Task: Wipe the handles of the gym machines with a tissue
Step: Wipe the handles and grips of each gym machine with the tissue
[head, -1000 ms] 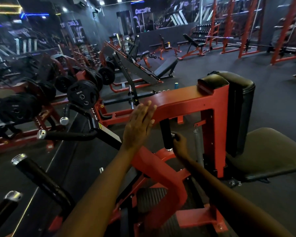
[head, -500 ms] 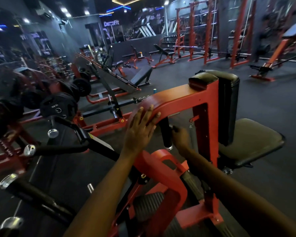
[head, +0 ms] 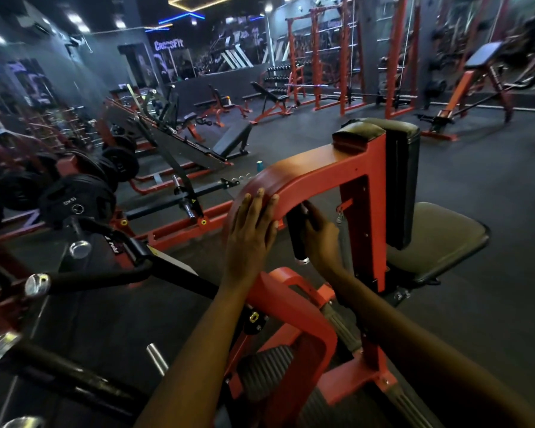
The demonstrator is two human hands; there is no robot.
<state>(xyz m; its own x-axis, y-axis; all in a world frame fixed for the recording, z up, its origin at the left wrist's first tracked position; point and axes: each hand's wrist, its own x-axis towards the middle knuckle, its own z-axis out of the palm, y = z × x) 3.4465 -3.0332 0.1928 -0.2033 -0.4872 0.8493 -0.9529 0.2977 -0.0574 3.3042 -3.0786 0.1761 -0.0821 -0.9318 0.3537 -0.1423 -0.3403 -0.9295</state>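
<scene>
We brace on the red machine frame (head: pixel 318 168) with flat left hand (head: pixel 250 233), fingers straight. Right hand (head: pixel 320 239) wraps the black hanging handle (head: pixel 297 234); tissue not visible. Wiping step; next, slide down the grip.

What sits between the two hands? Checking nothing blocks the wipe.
Head view: only the red frame's curved edge separates the left hand from the right hand gripping the black handle.
</scene>
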